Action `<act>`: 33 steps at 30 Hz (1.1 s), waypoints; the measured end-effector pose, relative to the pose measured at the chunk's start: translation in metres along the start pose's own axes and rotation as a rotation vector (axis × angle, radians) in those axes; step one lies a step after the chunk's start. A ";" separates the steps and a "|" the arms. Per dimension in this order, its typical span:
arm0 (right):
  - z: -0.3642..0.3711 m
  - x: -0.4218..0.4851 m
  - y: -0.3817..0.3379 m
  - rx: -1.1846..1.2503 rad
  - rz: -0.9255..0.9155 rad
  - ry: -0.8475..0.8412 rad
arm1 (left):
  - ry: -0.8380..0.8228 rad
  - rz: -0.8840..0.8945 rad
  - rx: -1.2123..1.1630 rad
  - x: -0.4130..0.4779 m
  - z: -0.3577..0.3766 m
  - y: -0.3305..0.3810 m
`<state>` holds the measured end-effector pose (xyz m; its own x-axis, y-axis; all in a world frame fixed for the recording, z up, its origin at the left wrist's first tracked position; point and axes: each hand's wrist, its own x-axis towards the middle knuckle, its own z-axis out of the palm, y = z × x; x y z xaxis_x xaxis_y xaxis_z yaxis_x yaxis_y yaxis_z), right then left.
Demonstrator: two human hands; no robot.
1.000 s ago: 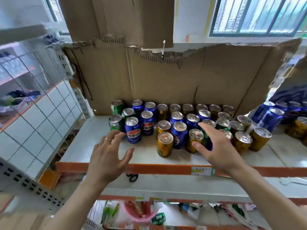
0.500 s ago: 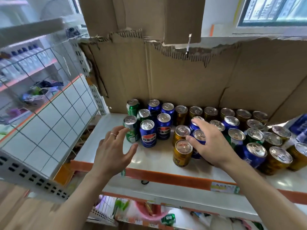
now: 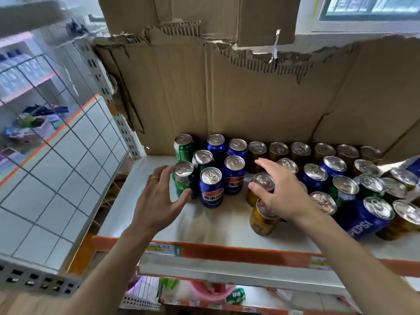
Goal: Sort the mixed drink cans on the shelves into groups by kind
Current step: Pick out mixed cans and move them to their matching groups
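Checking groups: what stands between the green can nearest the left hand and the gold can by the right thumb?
The front blue Pepsi can and the rear blue Pepsi can, head view.

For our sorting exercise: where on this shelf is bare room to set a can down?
White metal shelf: bare at its left end beside the green drink cans, and along the orange front edge. Crowded rightward: gold and blue cans packed to the brown cardboard back.

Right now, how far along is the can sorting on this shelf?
Done: green cans and blue cans clustered at the left end, gold cans lining the back. In hand: nothing gripped; the left hand is open beside a green can, the right hand hovers over front gold cans. Left: the mixed cans on the right.
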<state>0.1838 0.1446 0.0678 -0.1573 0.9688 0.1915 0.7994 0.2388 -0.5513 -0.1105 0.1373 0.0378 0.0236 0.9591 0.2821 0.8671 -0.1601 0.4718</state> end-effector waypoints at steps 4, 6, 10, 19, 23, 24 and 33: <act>0.012 0.003 -0.016 0.028 0.054 -0.019 | -0.039 0.008 -0.106 0.018 0.005 -0.015; 0.020 0.009 -0.023 0.019 0.049 -0.005 | -0.072 0.007 -0.139 0.029 0.008 -0.024; 0.041 0.015 -0.037 -0.013 0.015 -0.008 | -0.119 0.005 -0.229 0.035 0.020 -0.035; 0.081 0.028 -0.055 -0.207 0.071 -0.014 | -0.177 -0.066 -0.398 0.044 0.039 -0.048; 0.091 0.034 -0.061 -0.215 0.154 -0.041 | -0.219 -0.086 -0.493 0.046 0.043 -0.054; 0.092 0.036 -0.063 -0.210 0.159 -0.033 | -0.229 -0.089 -0.514 0.047 0.043 -0.054; 0.081 0.023 -0.065 -0.005 0.109 0.095 | -0.172 -0.128 -0.698 0.054 0.019 -0.055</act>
<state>0.0812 0.1564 0.0417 -0.0138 0.9783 0.2070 0.8116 0.1318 -0.5691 -0.1476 0.2025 0.0112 0.0712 0.9941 0.0813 0.3502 -0.1012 0.9312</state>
